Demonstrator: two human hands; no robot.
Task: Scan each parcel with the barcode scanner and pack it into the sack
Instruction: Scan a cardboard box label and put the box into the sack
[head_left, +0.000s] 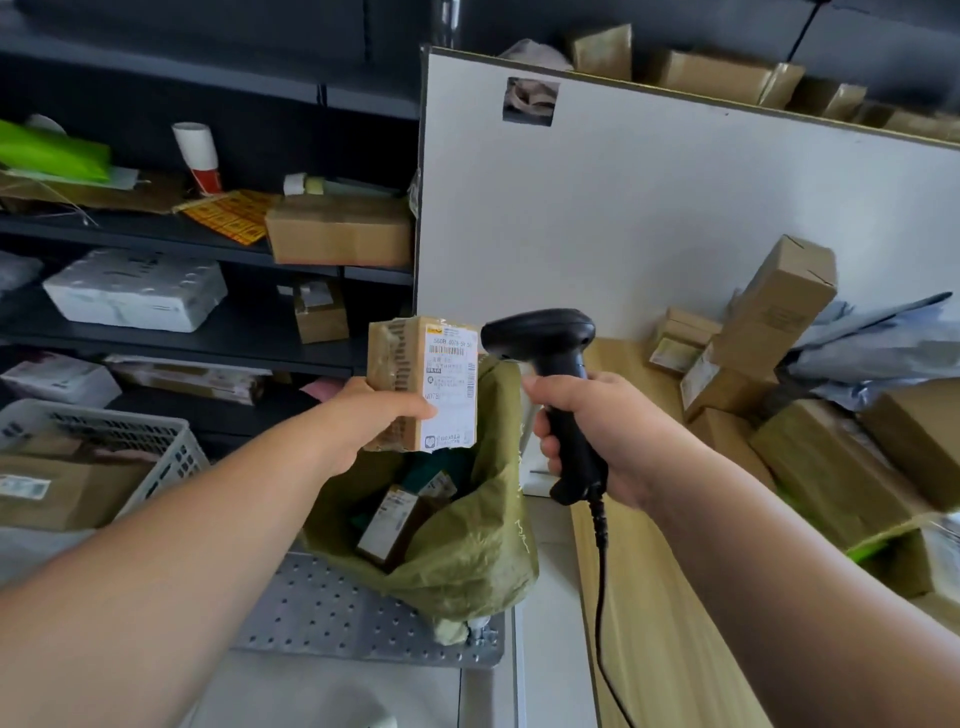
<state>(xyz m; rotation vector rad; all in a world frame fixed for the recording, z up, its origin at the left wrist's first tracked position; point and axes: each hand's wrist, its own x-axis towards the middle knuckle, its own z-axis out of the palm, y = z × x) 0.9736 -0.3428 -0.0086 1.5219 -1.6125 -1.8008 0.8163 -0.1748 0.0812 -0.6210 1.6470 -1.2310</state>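
Note:
My left hand (371, 415) grips a small brown cardboard parcel (415, 358) upright, its white barcode label turned toward the scanner. My right hand (597, 431) holds the black corded barcode scanner (550, 353) by its handle, with the scanner head right beside the label. Below both hands stands the open olive-green sack (483, 551). A labelled parcel (389, 525) and others lie inside it.
The sack sits on a perforated metal plate (332, 613). A wooden table (654, 597) at right carries a pile of brown parcels (810, 441) and grey mailer bags against a white board (649, 208). Dark shelves (208, 332) with boxes stand left, and a white plastic basket (150, 447) holds a box.

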